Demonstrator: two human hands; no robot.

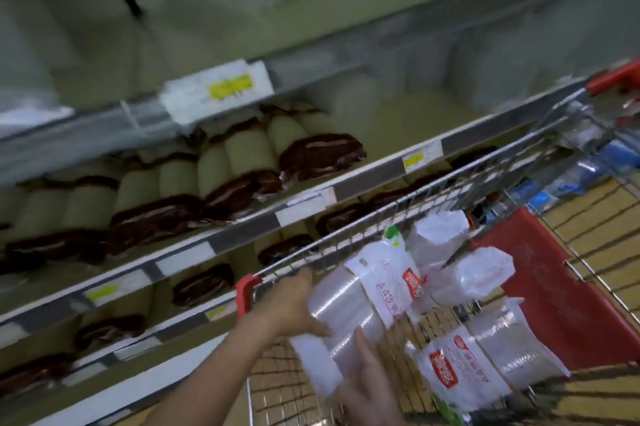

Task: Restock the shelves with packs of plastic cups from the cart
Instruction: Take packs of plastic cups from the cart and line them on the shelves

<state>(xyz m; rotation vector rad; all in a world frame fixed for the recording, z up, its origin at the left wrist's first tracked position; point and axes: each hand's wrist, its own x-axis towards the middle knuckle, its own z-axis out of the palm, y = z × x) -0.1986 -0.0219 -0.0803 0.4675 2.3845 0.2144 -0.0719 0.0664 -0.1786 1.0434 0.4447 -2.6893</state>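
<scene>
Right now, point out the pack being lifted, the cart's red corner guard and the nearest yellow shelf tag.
lifted pack (349, 301), head view, clear cup sleeve.
red corner guard (245, 290), head view, its front face.
yellow shelf tag (216, 313), head view, tag centre.

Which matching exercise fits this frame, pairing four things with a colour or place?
Things:
1. pack of clear plastic cups
2. cart corner bumper
3. cart seat flap
4. brown-banded cup packs

Places or colours:
A. lying on the shelves
B. held between both hands
C. red, by the left hand
D. red panel inside the cart

Pairs: 1-B, 2-C, 3-D, 4-A
</scene>
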